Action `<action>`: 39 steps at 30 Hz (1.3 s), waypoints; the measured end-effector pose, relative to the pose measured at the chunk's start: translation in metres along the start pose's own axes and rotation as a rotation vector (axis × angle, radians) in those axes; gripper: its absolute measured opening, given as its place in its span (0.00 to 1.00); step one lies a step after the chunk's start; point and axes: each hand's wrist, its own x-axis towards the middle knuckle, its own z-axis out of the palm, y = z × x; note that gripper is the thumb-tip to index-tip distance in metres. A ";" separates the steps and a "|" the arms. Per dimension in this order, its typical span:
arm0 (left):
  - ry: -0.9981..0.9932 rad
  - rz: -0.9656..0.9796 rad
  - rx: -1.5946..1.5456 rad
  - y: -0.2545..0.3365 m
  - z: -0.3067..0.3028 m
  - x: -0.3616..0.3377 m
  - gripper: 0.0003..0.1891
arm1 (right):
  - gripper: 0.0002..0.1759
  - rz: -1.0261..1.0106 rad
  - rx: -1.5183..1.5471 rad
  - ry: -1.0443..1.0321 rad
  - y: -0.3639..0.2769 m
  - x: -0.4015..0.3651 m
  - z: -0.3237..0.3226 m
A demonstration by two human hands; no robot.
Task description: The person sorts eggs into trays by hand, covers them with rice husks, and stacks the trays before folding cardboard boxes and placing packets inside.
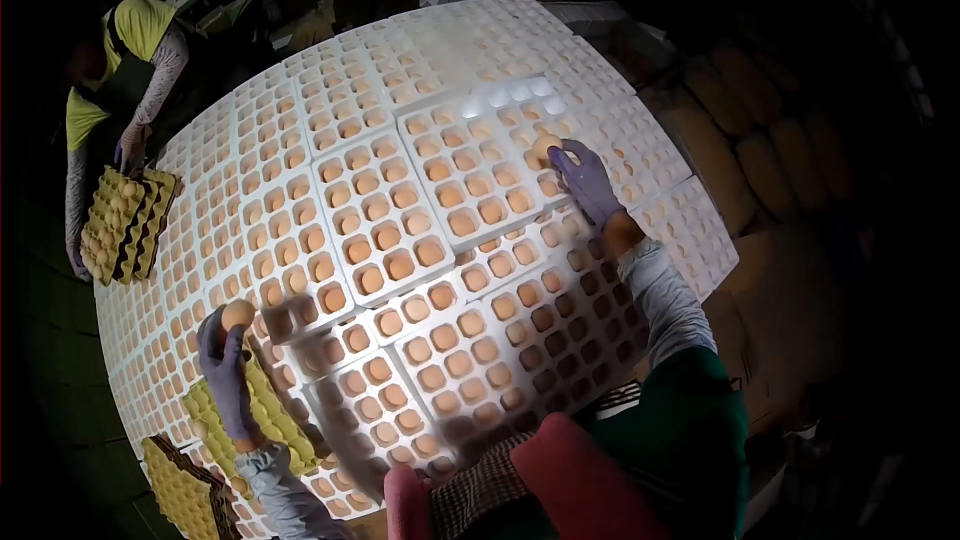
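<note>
My left hand [226, 370], in a purple glove, is closed on a brown egg [238, 315] above a yellowish pulp egg tray [262, 402]. Few eggs show in that tray; my forearm and hand hide part of it. Gloved alike, my right hand [586, 180] pinches another egg [546, 147] over a white foam egg tray [470, 225]. Most pockets of this foam tray hold brown eggs, while several at its far edge [513, 97] show bare white. It sits raised on top of other filled foam trays.
Filled foam trays [375, 205] spread over the whole surface around me. Stacked pulp trays [185, 490] lie at the lower left. At the far left a co-worker [140, 60] in a yellow top handles pulp trays with eggs [125, 225]. Dim sack-like bundles [740, 130] stand at right.
</note>
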 end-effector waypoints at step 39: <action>-0.359 0.401 -0.491 0.113 0.471 0.006 0.12 | 0.16 -0.672 -0.303 0.060 0.056 0.255 0.037</action>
